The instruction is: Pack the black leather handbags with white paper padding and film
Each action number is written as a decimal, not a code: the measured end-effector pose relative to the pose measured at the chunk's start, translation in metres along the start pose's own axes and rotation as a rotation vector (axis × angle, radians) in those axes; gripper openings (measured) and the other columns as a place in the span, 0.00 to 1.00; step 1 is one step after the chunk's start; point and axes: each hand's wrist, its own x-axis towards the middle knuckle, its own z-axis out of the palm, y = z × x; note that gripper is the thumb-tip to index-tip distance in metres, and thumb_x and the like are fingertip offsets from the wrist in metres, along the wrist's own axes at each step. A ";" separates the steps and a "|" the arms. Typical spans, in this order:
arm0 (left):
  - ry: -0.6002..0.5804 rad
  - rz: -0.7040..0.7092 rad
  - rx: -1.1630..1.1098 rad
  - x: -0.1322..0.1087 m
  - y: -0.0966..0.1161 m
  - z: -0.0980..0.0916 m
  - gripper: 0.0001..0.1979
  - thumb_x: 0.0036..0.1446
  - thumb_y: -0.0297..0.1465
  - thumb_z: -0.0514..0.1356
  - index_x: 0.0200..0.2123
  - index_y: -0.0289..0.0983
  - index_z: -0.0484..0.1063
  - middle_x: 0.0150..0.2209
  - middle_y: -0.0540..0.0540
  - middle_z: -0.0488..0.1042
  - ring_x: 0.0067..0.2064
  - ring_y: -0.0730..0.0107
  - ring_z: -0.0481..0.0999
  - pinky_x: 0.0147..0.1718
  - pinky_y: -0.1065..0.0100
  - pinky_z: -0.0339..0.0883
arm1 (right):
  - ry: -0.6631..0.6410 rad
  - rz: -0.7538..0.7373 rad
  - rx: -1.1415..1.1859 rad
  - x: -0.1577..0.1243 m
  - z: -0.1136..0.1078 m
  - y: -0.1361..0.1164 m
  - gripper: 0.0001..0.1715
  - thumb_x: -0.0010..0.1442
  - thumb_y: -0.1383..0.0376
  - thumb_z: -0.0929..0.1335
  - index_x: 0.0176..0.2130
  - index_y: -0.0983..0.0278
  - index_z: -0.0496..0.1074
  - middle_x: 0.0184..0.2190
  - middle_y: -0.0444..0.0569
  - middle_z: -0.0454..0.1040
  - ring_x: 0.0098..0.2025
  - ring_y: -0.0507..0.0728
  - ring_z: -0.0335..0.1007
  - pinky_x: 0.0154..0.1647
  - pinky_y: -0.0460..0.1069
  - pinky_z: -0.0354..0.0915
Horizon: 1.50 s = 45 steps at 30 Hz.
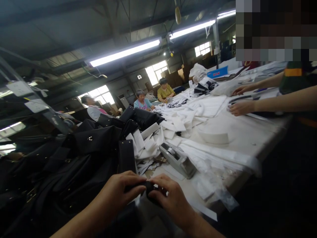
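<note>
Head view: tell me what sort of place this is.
Probably a bag-making workshop: a heap of black bags, white paper pieces strewn over a long worktable, and several people working along it under tube lights. The left hand and right hand pinch a small black piece.

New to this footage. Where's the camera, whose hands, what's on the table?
One picture, from a camera on a person's head, looking forward and down; no machine. The bottom hands are the wearer's: left hand and right hand pinch a small black piece between them. Black bags pile up at left. The table holds white paper pieces, a grey tape dispenser and a white roll. A co-worker's hands reach in at right; more people sit at the far end.
</note>
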 end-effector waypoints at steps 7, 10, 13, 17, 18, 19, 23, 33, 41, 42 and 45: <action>-0.007 -0.037 0.110 0.004 0.000 0.000 0.12 0.52 0.38 0.65 0.40 0.43 0.82 0.38 0.47 0.83 0.39 0.60 0.81 0.40 0.69 0.71 | 0.019 0.020 0.062 -0.003 0.003 0.001 0.14 0.56 0.67 0.74 0.44 0.59 0.79 0.40 0.47 0.77 0.39 0.56 0.72 0.40 0.48 0.67; -0.062 -0.041 0.197 0.008 -0.001 -0.001 0.12 0.53 0.39 0.65 0.40 0.43 0.82 0.38 0.48 0.83 0.40 0.60 0.81 0.39 0.69 0.70 | 0.020 0.016 0.072 -0.004 0.003 0.002 0.15 0.56 0.65 0.74 0.45 0.59 0.79 0.40 0.47 0.76 0.37 0.55 0.71 0.39 0.48 0.67; -0.099 -0.028 0.309 0.011 0.004 -0.003 0.12 0.53 0.38 0.64 0.40 0.43 0.82 0.37 0.47 0.83 0.39 0.59 0.81 0.38 0.70 0.68 | 0.025 0.015 0.082 -0.005 0.003 0.002 0.15 0.56 0.65 0.74 0.46 0.58 0.79 0.41 0.47 0.76 0.38 0.55 0.72 0.40 0.48 0.67; -0.204 -0.004 0.473 0.019 0.023 -0.004 0.11 0.56 0.36 0.62 0.39 0.42 0.82 0.37 0.45 0.83 0.39 0.59 0.81 0.36 0.69 0.66 | 0.046 -0.004 0.096 -0.006 0.002 0.001 0.16 0.55 0.67 0.75 0.45 0.58 0.79 0.41 0.47 0.77 0.42 0.56 0.73 0.44 0.49 0.67; -0.233 -0.006 0.512 0.022 0.028 -0.003 0.11 0.56 0.35 0.62 0.40 0.42 0.82 0.36 0.45 0.83 0.38 0.58 0.81 0.36 0.69 0.66 | 0.054 -0.014 0.097 -0.006 0.002 0.001 0.16 0.55 0.68 0.75 0.45 0.58 0.79 0.41 0.47 0.77 0.42 0.57 0.73 0.45 0.49 0.67; -0.259 -0.011 0.554 0.024 0.032 -0.003 0.10 0.56 0.35 0.62 0.39 0.41 0.82 0.36 0.44 0.83 0.38 0.57 0.81 0.35 0.68 0.65 | 0.063 -0.023 0.096 -0.007 0.003 0.001 0.16 0.55 0.68 0.75 0.45 0.59 0.79 0.41 0.47 0.78 0.43 0.57 0.73 0.46 0.49 0.67; -0.317 -0.020 0.733 0.027 0.041 0.002 0.10 0.56 0.32 0.61 0.38 0.38 0.82 0.35 0.41 0.82 0.38 0.52 0.81 0.35 0.65 0.66 | 0.113 -0.060 0.072 -0.007 0.007 0.005 0.16 0.54 0.70 0.75 0.45 0.60 0.79 0.41 0.47 0.79 0.44 0.57 0.74 0.47 0.48 0.67; -0.270 -0.074 0.432 0.030 0.033 0.004 0.09 0.53 0.36 0.64 0.37 0.41 0.81 0.34 0.49 0.83 0.37 0.63 0.80 0.35 0.70 0.65 | 0.145 -0.091 0.048 -0.009 0.009 0.007 0.13 0.55 0.67 0.75 0.43 0.58 0.79 0.40 0.45 0.80 0.44 0.56 0.74 0.48 0.48 0.65; -0.354 -0.113 0.079 0.024 0.015 -0.005 0.15 0.62 0.39 0.55 0.42 0.40 0.79 0.43 0.49 0.82 0.45 0.63 0.79 0.45 0.70 0.66 | 0.201 0.069 0.125 -0.013 0.013 0.008 0.17 0.50 0.69 0.77 0.41 0.58 0.77 0.38 0.41 0.79 0.36 0.53 0.73 0.41 0.46 0.66; -0.361 -0.128 0.058 0.024 0.013 -0.006 0.15 0.60 0.39 0.56 0.44 0.39 0.77 0.42 0.48 0.81 0.45 0.63 0.78 0.45 0.69 0.67 | 0.212 0.063 0.109 -0.013 0.014 0.008 0.17 0.50 0.69 0.77 0.41 0.58 0.77 0.38 0.41 0.79 0.37 0.54 0.73 0.42 0.47 0.66; -0.295 -0.175 0.070 0.023 0.010 -0.002 0.16 0.55 0.37 0.60 0.45 0.36 0.72 0.35 0.48 0.80 0.37 0.64 0.78 0.36 0.68 0.67 | 0.248 0.025 0.073 -0.012 0.015 0.007 0.17 0.49 0.71 0.77 0.40 0.59 0.77 0.39 0.43 0.78 0.43 0.56 0.73 0.48 0.48 0.65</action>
